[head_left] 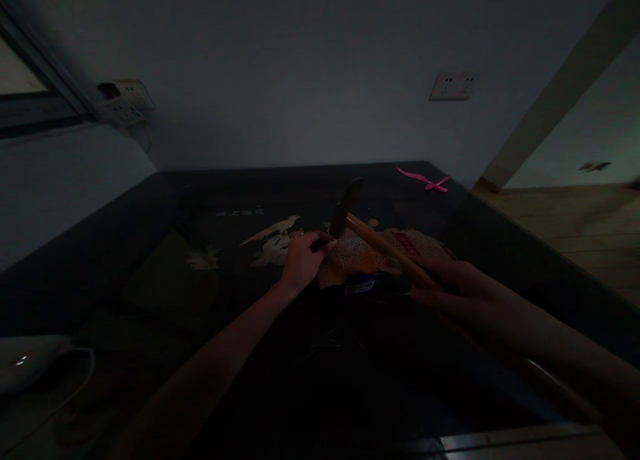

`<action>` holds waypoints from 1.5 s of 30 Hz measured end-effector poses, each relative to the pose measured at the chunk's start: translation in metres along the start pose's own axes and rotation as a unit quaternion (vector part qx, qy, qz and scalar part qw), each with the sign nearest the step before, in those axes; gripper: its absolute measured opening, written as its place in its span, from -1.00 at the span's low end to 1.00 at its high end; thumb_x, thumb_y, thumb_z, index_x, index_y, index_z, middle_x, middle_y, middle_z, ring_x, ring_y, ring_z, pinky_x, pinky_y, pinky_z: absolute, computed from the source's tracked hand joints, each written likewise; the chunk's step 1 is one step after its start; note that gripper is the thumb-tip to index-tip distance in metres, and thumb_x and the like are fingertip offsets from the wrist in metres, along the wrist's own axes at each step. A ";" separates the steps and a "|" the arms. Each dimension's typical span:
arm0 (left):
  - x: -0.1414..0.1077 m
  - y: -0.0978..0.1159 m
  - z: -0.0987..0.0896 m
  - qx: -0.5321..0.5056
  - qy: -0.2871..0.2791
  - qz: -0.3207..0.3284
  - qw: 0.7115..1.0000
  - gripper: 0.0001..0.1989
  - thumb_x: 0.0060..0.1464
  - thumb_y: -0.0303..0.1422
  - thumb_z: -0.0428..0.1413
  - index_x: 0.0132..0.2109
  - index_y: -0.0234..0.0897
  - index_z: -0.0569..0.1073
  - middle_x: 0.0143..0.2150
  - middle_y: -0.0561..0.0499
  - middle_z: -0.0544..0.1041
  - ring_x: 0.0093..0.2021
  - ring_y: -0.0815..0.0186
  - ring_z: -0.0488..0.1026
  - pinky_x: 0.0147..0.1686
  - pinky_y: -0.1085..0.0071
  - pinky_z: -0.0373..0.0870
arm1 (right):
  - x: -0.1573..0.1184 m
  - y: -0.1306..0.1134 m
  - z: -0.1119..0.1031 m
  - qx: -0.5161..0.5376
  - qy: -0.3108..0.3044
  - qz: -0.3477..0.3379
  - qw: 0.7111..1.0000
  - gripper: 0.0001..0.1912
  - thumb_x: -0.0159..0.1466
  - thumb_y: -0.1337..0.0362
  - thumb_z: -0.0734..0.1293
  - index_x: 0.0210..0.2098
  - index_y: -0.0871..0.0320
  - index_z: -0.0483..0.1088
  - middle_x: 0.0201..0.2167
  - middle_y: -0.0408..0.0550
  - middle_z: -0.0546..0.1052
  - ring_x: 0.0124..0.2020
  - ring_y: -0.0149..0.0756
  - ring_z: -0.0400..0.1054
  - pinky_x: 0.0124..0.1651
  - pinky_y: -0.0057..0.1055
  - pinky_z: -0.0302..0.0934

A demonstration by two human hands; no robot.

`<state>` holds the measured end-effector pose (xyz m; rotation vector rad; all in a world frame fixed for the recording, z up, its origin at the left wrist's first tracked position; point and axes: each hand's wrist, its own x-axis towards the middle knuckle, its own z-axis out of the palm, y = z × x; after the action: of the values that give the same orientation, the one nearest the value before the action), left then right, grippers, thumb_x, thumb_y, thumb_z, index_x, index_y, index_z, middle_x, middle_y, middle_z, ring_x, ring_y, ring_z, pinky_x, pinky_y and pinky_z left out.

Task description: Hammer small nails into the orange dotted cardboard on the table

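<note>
In the head view, the right hand has its fingers wrapped around the wooden handle of a hammer-like tool, whose dark head rises beside the left fingertips. The left hand has thumb and forefinger drawn together at the left end of a speckled, orange-toned bag with a red label; it is too dark to tell whether they pinch anything. A blue-labelled packet lies against the bag's near side. The dark table bears a bird-and-flower decoration; a pink ribbon lies near its far right corner.
</note>
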<state>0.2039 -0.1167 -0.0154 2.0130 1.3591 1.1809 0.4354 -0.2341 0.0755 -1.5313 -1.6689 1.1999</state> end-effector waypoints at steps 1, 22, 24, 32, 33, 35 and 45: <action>0.000 0.000 0.000 0.001 -0.002 0.000 1.000 -0.94 0.06 -0.39 0.18 -0.32 -0.25 0.56 -0.36 0.04 0.60 -0.34 0.29 0.51 -0.26 0.38 0.42 | 0.000 0.000 0.000 0.001 0.004 0.001 1.000 -0.47 0.13 0.09 0.40 0.09 0.05 0.43 -0.19 -0.04 0.60 -0.26 -0.10 0.49 -0.31 -0.31 0.44; 0.000 -0.002 0.000 0.009 0.002 0.006 1.000 -0.93 0.06 -0.38 0.18 -0.32 -0.26 0.55 -0.35 0.02 0.60 -0.33 0.28 0.51 -0.24 0.35 0.42 | 0.003 0.003 0.002 -0.021 0.007 -0.020 1.000 -0.52 0.15 0.07 0.38 0.05 0.08 0.46 -0.22 -0.05 0.59 -0.27 -0.16 0.48 -0.38 -0.39 0.39; -0.001 -0.001 0.000 -0.001 0.001 0.005 1.000 -0.93 0.06 -0.38 0.17 -0.31 -0.26 0.55 -0.35 0.03 0.60 -0.34 0.29 0.51 -0.25 0.36 0.42 | 0.002 0.006 0.002 -0.020 0.017 -0.009 1.000 -0.44 0.14 0.03 0.38 0.10 0.09 0.41 -0.17 -0.02 0.58 -0.25 -0.14 0.48 -0.40 -0.40 0.39; 0.001 0.000 -0.001 -0.001 -0.005 -0.003 1.000 -0.94 0.04 -0.45 0.18 -0.30 -0.26 0.55 -0.33 0.03 0.61 -0.31 0.28 0.53 -0.23 0.36 0.44 | 0.003 0.006 0.003 -0.014 -0.007 0.000 1.000 -0.50 0.16 0.05 0.37 0.05 0.09 0.43 -0.44 -0.14 0.51 -0.53 -0.34 0.36 -0.58 -0.49 0.24; 0.001 0.000 -0.001 -0.006 -0.007 -0.002 1.000 -0.94 0.05 -0.43 0.17 -0.30 -0.26 0.56 -0.32 0.03 0.61 -0.30 0.28 0.53 -0.23 0.36 0.44 | 0.002 0.007 0.003 0.003 -0.006 0.011 1.000 -0.48 0.15 0.05 0.37 0.07 0.11 0.41 -0.50 -0.17 0.47 -0.59 -0.38 0.30 -0.64 -0.52 0.17; 0.001 0.000 -0.002 -0.018 -0.015 0.002 1.000 -0.92 0.06 -0.42 0.15 -0.29 -0.24 0.56 -0.30 0.02 0.61 -0.28 0.28 0.54 -0.19 0.34 0.45 | 0.000 0.014 0.003 0.041 0.001 0.030 0.999 -0.43 0.13 0.04 0.38 0.09 0.13 0.38 -0.58 -0.24 0.39 -0.68 -0.44 0.19 -0.71 -0.54 0.05; 0.007 0.018 -0.019 -0.074 -0.045 0.029 0.996 -0.77 -0.01 -0.39 0.18 -0.14 -0.26 0.48 -0.21 -0.04 0.58 -0.22 0.30 0.52 -0.19 0.36 0.47 | -0.013 0.065 0.019 0.230 0.136 0.049 0.962 -0.41 0.12 0.03 0.42 0.06 0.14 0.33 -0.70 -0.33 0.24 -0.79 -0.56 -0.01 -0.77 -0.62 -0.11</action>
<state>0.1983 -0.1201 0.0106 1.9871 1.1428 1.1662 0.4514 -0.2553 0.0114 -1.4151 -1.0563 1.2534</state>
